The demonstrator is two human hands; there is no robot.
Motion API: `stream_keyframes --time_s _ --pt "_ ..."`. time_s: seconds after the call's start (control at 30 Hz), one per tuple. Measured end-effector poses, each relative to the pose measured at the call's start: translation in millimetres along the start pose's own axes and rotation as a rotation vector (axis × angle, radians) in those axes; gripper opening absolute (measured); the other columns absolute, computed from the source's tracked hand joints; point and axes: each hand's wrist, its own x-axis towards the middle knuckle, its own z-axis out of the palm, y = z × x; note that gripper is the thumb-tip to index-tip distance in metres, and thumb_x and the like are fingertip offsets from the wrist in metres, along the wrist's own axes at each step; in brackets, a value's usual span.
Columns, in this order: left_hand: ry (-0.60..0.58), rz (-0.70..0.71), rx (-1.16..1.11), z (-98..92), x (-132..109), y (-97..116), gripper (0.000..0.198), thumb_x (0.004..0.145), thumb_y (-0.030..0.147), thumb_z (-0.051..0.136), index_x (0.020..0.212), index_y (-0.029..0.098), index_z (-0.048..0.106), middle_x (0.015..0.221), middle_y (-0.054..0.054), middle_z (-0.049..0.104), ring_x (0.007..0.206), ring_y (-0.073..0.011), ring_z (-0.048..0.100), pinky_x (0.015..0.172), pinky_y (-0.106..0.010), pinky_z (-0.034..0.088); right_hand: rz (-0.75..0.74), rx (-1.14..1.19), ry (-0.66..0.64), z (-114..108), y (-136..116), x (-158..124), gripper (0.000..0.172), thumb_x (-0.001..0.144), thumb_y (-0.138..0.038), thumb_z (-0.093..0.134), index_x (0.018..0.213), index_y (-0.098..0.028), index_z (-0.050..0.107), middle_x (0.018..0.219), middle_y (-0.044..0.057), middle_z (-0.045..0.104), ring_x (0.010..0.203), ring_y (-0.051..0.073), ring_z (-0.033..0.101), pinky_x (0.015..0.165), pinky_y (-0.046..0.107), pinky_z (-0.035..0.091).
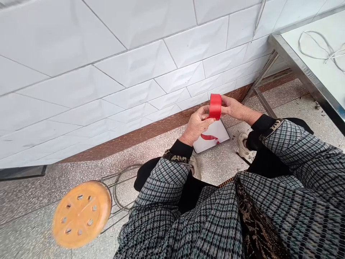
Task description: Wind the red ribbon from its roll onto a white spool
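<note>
Both hands hold a glossy roll of red tape (215, 107) in front of my knees. My left hand (196, 125) grips its lower left side, with the thumb along the bottom edge. On the other side, my right hand (234, 108) has its fingers closed at the roll's right edge; the roll partly hides the fingertips. Below the hands, a white flat panel or box (221, 133) rests on the floor between my shoes. A curved red strip (208, 137) and small red marks show on its surface; whether the strip is loose or printed I cannot tell.
A white tiled wall (129, 72) rises ahead, with a brown skirting strip at its foot. To the left stands a stool with a round orange seat (81, 214) and metal legs. On the right, a metal-framed table (293, 46) carries a coiled white cable (327, 54).
</note>
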Motion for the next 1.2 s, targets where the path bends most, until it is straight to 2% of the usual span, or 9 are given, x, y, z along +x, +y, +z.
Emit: stream_keyframes --time_s 0.1,0.2,0.33,0.43,0.53,0.73,1.0,1.1,1.2 --pt "0.025 0.009 -0.022 6.9 -1.5 -2.0 0.061 0.079 0.041 0.102 0.127 0.025 0.069 0.071 0.008 0.068 0.042 -0.0037 0.030 0.041 -0.024 0.022 -0.011 -0.021 0.039 1.8 -0.3 1.9 0.040 0.082 -0.032 0.095 0.115 -0.023 0.076 0.101 0.005 0.083 0.106 0.033 0.081 0.092 0.050 0.073" --pt "0.118 0.061 -0.047 16.0 -1.7 -4.9 0.050 0.087 0.044 0.096 0.125 0.026 0.067 0.064 0.011 0.058 0.042 -0.0053 0.033 0.043 -0.023 0.026 -0.022 -0.007 0.172 0.7 -2.2 7.2 0.039 0.084 -0.035 0.090 0.119 -0.024 0.074 0.102 0.004 0.083 0.106 0.033 0.080 0.093 0.047 0.072" --pt "0.165 0.129 -0.049 22.8 -0.3 -5.9 0.043 0.089 0.057 0.092 0.102 0.023 0.070 0.057 0.011 0.050 0.043 -0.0057 0.035 0.045 -0.023 0.029 0.006 0.118 0.302 -0.3 -8.7 12.0 0.035 0.088 -0.040 0.085 0.116 -0.025 0.071 0.100 0.003 0.082 0.096 0.027 0.080 0.086 0.041 0.072" --pt "0.145 0.149 -0.015 24.3 0.0 -5.3 0.047 0.087 0.063 0.092 0.088 0.021 0.072 0.053 0.009 0.050 0.044 -0.0065 0.039 0.047 -0.023 0.033 0.111 0.225 0.262 3.6 -13.9 10.5 0.030 0.092 -0.044 0.086 0.106 -0.025 0.069 0.092 0.003 0.080 0.089 0.024 0.080 0.086 0.038 0.072" --pt "0.146 0.147 0.020 26.1 -1.3 -5.0 0.049 0.086 0.066 0.092 0.087 0.020 0.076 0.053 0.007 0.052 0.045 -0.0073 0.041 0.048 -0.024 0.035 0.209 0.323 0.230 7.4 -15.1 9.3 0.026 0.097 -0.043 0.085 0.099 -0.024 0.067 0.085 0.003 0.078 0.086 0.023 0.080 0.087 0.037 0.072" --pt "0.125 0.113 0.082 29.0 -5.7 -2.7 0.049 0.087 0.068 0.089 0.086 0.021 0.079 0.052 0.007 0.050 0.046 -0.0084 0.041 0.050 -0.025 0.034 0.280 0.428 0.178 2.8 -7.1 12.2 0.026 0.101 -0.043 0.087 0.106 -0.025 0.069 0.082 -0.001 0.078 0.079 0.018 0.078 0.087 0.034 0.071" --pt "0.141 0.107 0.096 26.4 -3.3 -5.9 0.050 0.088 0.068 0.088 0.082 0.020 0.075 0.053 0.006 0.051 0.048 -0.0090 0.041 0.051 -0.026 0.033 0.426 0.566 0.078 10.6 -11.7 6.0 0.029 0.110 -0.051 0.080 0.103 -0.023 0.074 0.085 0.008 0.083 0.079 0.023 0.081 0.082 0.036 0.072" --pt "0.147 0.105 0.172 24.1 -1.2 -8.2 0.050 0.091 0.065 0.086 0.074 0.020 0.070 0.056 0.004 0.053 0.051 -0.0098 0.044 0.054 -0.027 0.035 0.501 0.620 0.011 12.7 -17.3 1.4 0.031 0.115 -0.049 0.071 0.101 -0.022 0.075 0.091 0.008 0.085 0.080 0.021 0.081 0.081 0.033 0.071" --pt "0.191 0.148 0.295 22.3 0.8 -8.8 0.043 0.096 0.049 0.083 0.069 0.021 0.065 0.057 0.003 0.055 0.055 -0.0115 0.047 0.057 -0.028 0.038 0.519 0.608 -0.058 10.2 -19.8 -1.9 0.031 0.110 -0.052 0.078 0.102 -0.022 0.077 0.091 0.007 0.085 0.082 0.023 0.081 0.084 0.037 0.072"
